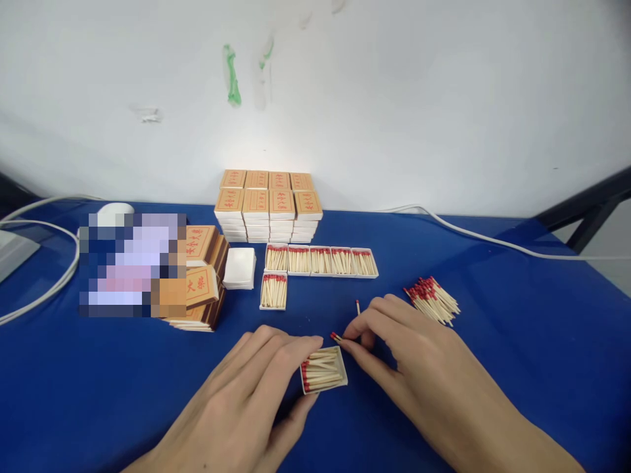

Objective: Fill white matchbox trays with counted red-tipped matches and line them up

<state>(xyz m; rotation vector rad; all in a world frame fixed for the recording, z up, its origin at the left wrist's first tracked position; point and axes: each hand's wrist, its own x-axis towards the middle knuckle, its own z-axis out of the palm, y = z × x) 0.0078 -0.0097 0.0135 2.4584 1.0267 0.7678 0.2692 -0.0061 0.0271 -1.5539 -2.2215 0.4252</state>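
Note:
My left hand [251,387] grips a small white matchbox tray [344,368] at its left end, fingers along the far side and thumb at the near side. Red-headed matches [323,374] lie in that tray, heads to the left. Just right of the tray, my right hand [394,355] pinches matches [336,337] between thumb and forefinger; their red heads point left, and I cannot tell exactly how many. Another match [357,307] sticks up beyond the right fingers. A loose pile of matches [434,301] lies behind my right hand.
Several filled trays [320,261] form a row, with one more tray [273,291] in front. White trays [239,268] are stacked beside them. Orange matchboxes [269,205] stand stacked by the wall; orange sleeves [200,282] pile at left. A white cable [473,238] crosses the blue table.

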